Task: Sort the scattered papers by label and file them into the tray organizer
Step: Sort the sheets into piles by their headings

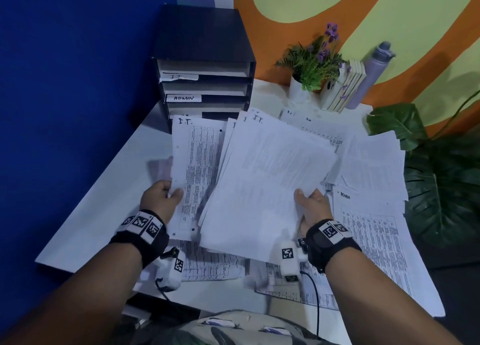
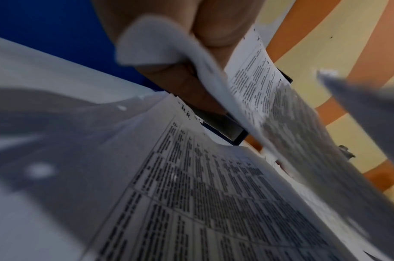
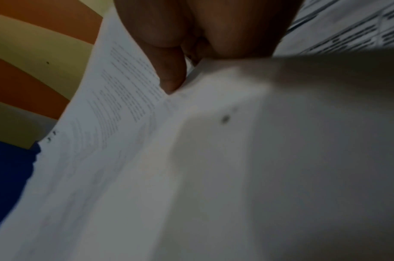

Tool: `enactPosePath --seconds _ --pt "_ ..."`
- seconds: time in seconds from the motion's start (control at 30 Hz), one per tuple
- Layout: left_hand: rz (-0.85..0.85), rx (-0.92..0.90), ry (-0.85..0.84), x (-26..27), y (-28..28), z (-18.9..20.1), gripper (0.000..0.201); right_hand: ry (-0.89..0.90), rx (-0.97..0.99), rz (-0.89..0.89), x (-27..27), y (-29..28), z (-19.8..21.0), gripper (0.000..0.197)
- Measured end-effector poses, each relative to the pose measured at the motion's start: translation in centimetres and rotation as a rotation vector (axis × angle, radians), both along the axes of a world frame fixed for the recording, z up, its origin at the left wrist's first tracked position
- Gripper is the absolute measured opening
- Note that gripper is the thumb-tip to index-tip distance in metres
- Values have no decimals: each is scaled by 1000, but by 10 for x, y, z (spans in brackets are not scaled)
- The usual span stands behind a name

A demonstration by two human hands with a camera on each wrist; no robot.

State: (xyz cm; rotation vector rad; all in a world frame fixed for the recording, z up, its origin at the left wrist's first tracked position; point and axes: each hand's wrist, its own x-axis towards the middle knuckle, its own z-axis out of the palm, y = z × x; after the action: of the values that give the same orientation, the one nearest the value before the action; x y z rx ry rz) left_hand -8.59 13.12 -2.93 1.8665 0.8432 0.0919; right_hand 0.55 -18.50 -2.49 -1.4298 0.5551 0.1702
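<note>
Left hand (image 1: pixel 161 198) is gripping a single sheet marked "I.T." (image 1: pixel 197 168) at its left edge, thumb on top and fingers curled under; in the left wrist view the sheet's corner (image 2: pixel 155 44) is folding over the fingers (image 2: pixel 216 26). Right hand (image 1: pixel 313 207) is gripping a thick stack of papers (image 1: pixel 270 181) at its lower right edge, thumb on top; top page of that stack is also showing "I.T." at its head. Right wrist view is showing the thumb (image 3: pixel 171 70) pressing on the stack (image 3: pixel 191 159). Both lots are being held up above the white table (image 1: pixel 104 201), the stack overlapping the single sheet's right side.

The black tray organizer (image 1: pixel 205 66) is standing at the table's back left corner against the blue wall (image 1: pixel 65 84), just behind the raised sheet. Three label strips are showing: "I.T." on top, "ADMIN" below it, the third mostly hidden behind the held sheet and unreadable. The raised papers are blocking the lowest slot from view.

More loose papers are lying scattered on the table: one marked "ADMIN" (image 1: pixel 374 240) to the right, one marked "H.R." (image 1: pixel 319 129) behind the stack, and others under both wrists; overlapping too much for a count. Left wrist view is showing another "H.R." sheet (image 2: pixel 213 194) flat beneath the hand.

At the back right: one potted plant with purple flowers (image 1: pixel 314 64), one small slatted wooden holder (image 1: pixel 342 84), one grey bottle (image 1: pixel 371 71), all close together. One big leafy plant (image 1: pixel 441 178) is standing off the table's right edge.
</note>
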Motion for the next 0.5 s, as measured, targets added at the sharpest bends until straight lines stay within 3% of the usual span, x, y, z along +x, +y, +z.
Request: enactPosePath --seconds 0.07,0.17,0.23,0.3,0.37,0.43,0.5 --pt "-33 -56 -58 0 -12 6 12 26 62 81 -3 7 7 31" --pt "-47 -206 -101 3 -35 18 9 23 155 207 -3 16 11 41" --pt "-16 -333 -76 7 -41 22 22 -48 147 243 -5 24 21 22" --pt "-23 -471 -31 10 -42 29 46 -118 99 237 -6 30 29 34" --pt "-121 -383 -51 12 -46 35 54 -214 59 244 -9 33 39 52" --pt "-166 -178 -117 16 -52 42 36 -323 -1 266 -11 36 52 64" --pt "-102 -108 -214 18 -61 55 27 -418 -49 284 -14 39 66 74"
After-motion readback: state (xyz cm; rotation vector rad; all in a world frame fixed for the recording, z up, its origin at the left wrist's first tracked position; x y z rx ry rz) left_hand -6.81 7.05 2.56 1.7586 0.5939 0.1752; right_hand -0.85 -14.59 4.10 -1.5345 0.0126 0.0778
